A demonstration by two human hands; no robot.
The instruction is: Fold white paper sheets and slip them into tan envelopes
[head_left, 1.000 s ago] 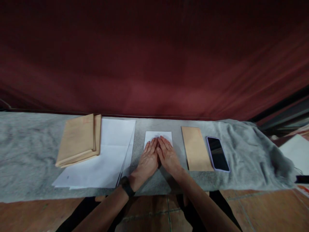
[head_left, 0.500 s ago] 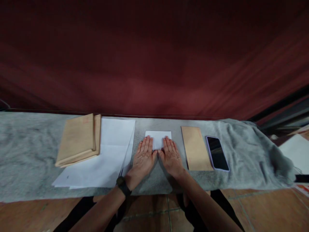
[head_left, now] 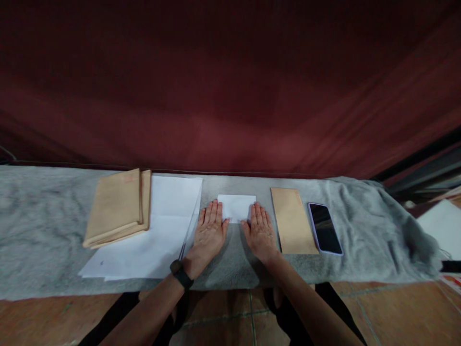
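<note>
A small white piece of paper, seemingly folded (head_left: 237, 207), lies flat on the grey cloth between my hands. Flat and palm down, my left hand (head_left: 211, 228) covers its left edge with the fingers stretched forward. My right hand (head_left: 261, 230) lies the same way along the right edge, fingers extended and thumb at the near corner. Neither hand grips anything. To the right of my right hand is a single brown envelope (head_left: 294, 221). Large white sheets of paper (head_left: 158, 240) spread to the left of my left hand, with a stack of brown envelopes (head_left: 115, 204) partly on top.
A phone in a light purple case (head_left: 324, 228) lies right of the single envelope. Grey cloth (head_left: 370, 230) covers the long narrow surface and bunches up at its right end. Behind it hangs a dark red curtain (head_left: 230, 120). Tiled floor (head_left: 223, 324) shows below the front edge.
My hands have slid apart, the left one leftward and the right one slightly rightward, so more of the small white paper shows. The thumbs no longer meet.
</note>
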